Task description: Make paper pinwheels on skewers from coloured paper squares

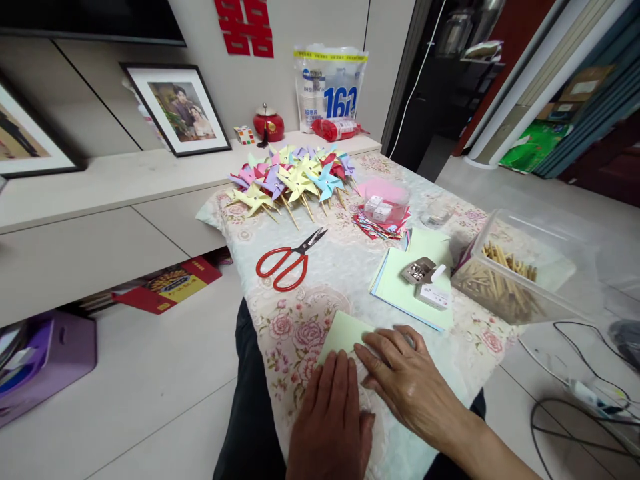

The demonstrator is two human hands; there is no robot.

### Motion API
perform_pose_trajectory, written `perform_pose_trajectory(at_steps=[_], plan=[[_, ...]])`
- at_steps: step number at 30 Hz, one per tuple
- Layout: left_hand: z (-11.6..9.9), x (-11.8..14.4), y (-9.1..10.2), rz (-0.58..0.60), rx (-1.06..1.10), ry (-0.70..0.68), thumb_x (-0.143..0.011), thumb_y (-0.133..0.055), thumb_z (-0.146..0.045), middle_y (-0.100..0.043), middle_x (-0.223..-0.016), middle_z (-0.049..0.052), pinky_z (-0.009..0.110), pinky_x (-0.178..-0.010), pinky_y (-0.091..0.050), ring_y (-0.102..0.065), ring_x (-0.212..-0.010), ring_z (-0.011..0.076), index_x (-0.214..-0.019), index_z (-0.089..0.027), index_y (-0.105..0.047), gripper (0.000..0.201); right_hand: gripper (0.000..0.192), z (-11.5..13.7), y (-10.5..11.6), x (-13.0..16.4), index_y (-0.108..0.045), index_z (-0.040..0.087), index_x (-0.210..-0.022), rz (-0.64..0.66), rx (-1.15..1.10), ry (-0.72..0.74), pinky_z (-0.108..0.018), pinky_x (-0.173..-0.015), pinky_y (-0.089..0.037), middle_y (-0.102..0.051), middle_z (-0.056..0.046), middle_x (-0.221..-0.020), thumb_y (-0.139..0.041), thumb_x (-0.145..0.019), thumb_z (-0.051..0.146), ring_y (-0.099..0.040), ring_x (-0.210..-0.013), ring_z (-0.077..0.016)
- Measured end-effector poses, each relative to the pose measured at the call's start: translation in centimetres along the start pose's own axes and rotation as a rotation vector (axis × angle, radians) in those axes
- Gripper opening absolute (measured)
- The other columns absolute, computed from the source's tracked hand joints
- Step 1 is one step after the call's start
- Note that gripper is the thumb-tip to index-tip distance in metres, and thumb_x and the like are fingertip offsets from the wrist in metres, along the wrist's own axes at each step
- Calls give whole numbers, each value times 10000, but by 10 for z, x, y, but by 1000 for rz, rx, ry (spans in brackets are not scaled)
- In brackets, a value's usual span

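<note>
A pale green sheet of paper, which looks folded, lies near the front edge of the cloth-covered table. Flat on its lower part rests my left hand, fingers stretched out side by side. At the paper's right edge, my right hand has bent fingers closed on it; part of the edge is hidden beneath them. Beyond the hands lie scissors with red handles, blades apart. To the right is a stack of coloured paper sheets, with an opened small box of metal pins and a white box on top.
Several paper pinwheels on sticks are heaped at the back. Red paper pieces and a clear tub stand nearby. A plastic bin of sticks sits at the right edge; cables lie on the floor below.
</note>
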State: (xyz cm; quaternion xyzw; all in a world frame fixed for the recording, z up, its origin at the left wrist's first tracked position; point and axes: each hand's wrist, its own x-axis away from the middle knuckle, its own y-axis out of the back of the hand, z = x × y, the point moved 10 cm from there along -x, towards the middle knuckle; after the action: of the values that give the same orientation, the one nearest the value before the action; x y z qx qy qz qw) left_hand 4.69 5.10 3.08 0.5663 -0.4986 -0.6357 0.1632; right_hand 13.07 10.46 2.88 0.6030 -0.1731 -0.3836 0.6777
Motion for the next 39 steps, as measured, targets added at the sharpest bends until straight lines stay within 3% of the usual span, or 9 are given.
perform_pose_trajectory(at_steps=[6, 9, 15, 18, 21, 29, 33, 39], plan=[[0, -4, 1, -18, 25, 9, -960, -495, -311, -716, -1219, 168, 434, -1038, -391, -634, -1158, 300, -1180, -55, -672, 381, 222, -11, 18, 4, -622, 156, -1195, -99, 7, -39, -515, -972, -373, -672, -131, -1168, -535, -1003, 227, -587, -1073, -281], [1, -6, -2, -10, 19, 44, -966, -494, -329, -717, -1216, 165, 447, -1030, -385, -640, -1143, 307, -1177, -66, -680, 385, 262, -18, 26, 5, -607, 123, -1229, -171, 31, -71, -466, -889, -441, -658, -168, -1132, -517, -983, 131, -590, -1023, -276], [5, -11, -3, 5, -1, 88, -948, -527, -360, -701, -1263, 134, 479, -1044, -373, -619, -1174, 325, -1184, -101, -681, 383, 298, -13, 21, -9, -622, 114, -1212, -198, 122, -13, -445, -868, -484, -654, -183, -1188, -479, -956, 63, -583, -1056, -289], [6, -15, -4, 44, -46, 43, -939, -545, -312, -687, -1292, 125, 486, -1043, -379, -607, -1193, 328, -1201, -102, -670, 359, 256, -11, 18, -16, -646, 109, -1148, -192, 114, 16, -418, -814, -491, -693, -160, -1087, -469, -967, 72, -605, -961, -264], [7, -16, -5, 67, -78, 4, -933, -548, -253, -672, -1317, 127, 489, -1037, -386, -598, -1209, 333, -1214, -85, -659, 346, 240, -13, 18, -20, -662, 115, -1100, -202, 89, 18, -390, -775, -490, -703, -140, -989, -464, -970, 78, -609, -903, -244], [16, -20, -5, 43, -69, 7, -936, -529, -176, -677, -1304, 139, 487, -1041, -385, -606, -1203, 319, -1237, -37, -626, 345, 183, -15, 23, -22, -654, 128, -1101, -233, 20, -52, -392, -778, -476, -688, -131, -1007, -540, -959, 136, -598, -907, -245], [15, -23, 1, 6, -39, -3, -943, -517, -160, -676, -1303, 143, 480, -1053, -380, -598, -1216, 313, -1233, -39, -626, 333, 227, -7, 33, -24, -638, 112, -1147, -325, 34, -43, -420, -826, -460, -676, -161, -1085, -543, -941, 105, -586, -987, -270], [12, -29, 14, -32, 13, -3, -944, -499, -155, -677, -1294, 152, 441, -1043, -400, -593, -1216, 305, -1241, -20, -621, 349, 188, 5, 50, -25, -666, 177, -1027, -457, 119, -56, -475, -870, -345, -722, -96, -1010, -529, -926, 100, -584, -1026, -293]])
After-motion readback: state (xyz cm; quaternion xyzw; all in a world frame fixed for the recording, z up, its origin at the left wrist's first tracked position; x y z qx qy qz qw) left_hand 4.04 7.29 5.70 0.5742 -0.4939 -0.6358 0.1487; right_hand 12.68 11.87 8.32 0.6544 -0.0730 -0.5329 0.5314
